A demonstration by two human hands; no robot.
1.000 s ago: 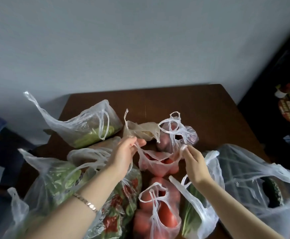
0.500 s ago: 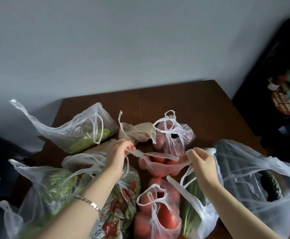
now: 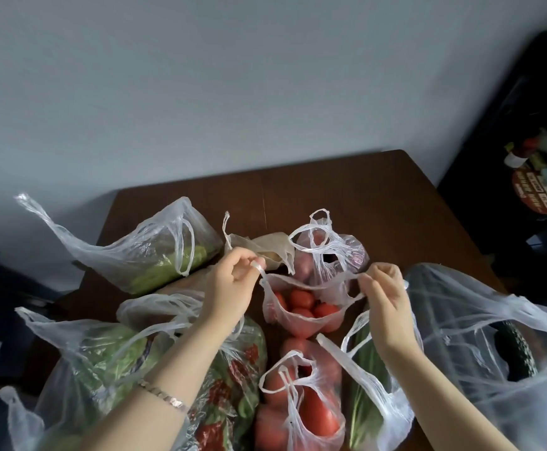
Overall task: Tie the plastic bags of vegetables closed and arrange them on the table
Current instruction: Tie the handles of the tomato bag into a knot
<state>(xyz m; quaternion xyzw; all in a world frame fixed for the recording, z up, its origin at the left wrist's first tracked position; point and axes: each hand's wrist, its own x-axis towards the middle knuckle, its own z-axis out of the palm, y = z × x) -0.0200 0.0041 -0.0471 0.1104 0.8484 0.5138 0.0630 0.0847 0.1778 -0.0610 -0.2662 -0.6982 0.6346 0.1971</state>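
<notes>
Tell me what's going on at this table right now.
A person is working on the bag of small tomatoes in the middle of the brown table. The left hand pinches one handle and the right hand the other, stretched apart. The mouth is open and no knot is made yet. Around it lie a bag of greens, a bag of larger tomatoes and a bag with a cucumber.
</notes>
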